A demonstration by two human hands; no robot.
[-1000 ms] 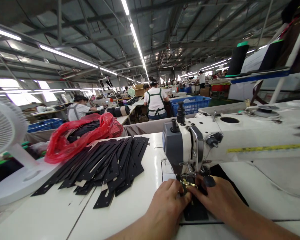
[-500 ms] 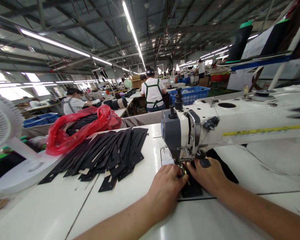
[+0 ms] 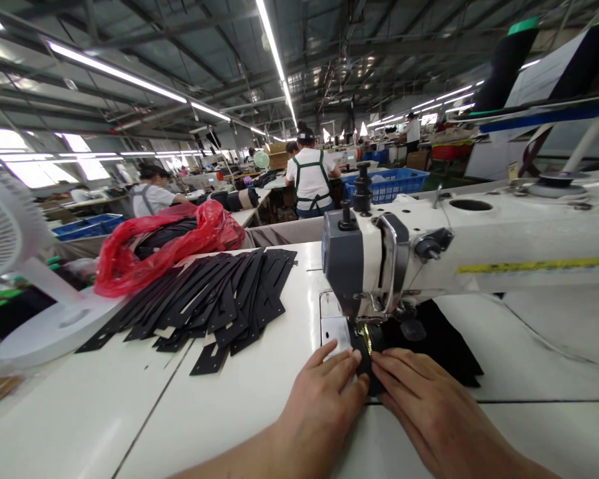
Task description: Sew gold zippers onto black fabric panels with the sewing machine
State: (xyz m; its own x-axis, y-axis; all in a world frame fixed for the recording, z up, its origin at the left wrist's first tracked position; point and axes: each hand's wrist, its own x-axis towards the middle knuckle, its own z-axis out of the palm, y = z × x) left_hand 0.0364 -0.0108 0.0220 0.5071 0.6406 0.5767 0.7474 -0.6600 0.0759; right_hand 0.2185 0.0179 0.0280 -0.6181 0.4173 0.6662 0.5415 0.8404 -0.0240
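Note:
A zipper (image 3: 366, 338) with gold-coloured teeth lies along black material (image 3: 375, 382) under the needle area of a white and grey sewing machine (image 3: 343, 263). My left hand (image 3: 324, 402) rests at the material's left edge, fingers outstretched and its thumb on the black surface. From the right, my right hand (image 3: 429, 402) lies flat with its fingertips beside the zipper, pressing on the material. Neither hand is wrapped around anything. A wider black cloth part (image 3: 442, 346) spreads out to the right beneath the machine arm. The presser foot is partly hidden.
Left on the white table (image 3: 244, 419) is a fanned pile of black slotted strips (image 3: 219, 299). Behind it sits a red plastic bag (image 3: 174, 236); a white fan (image 3: 40, 266) stands at far left. Co-workers (image 3: 310, 176) and a blue crate (image 3: 389, 186) are beyond the table.
My right hand has drawn back from beside the presser foot towards me and now lies flat. My left hand has moved slightly nearer, its fingers more extended. More of the zipper shows.

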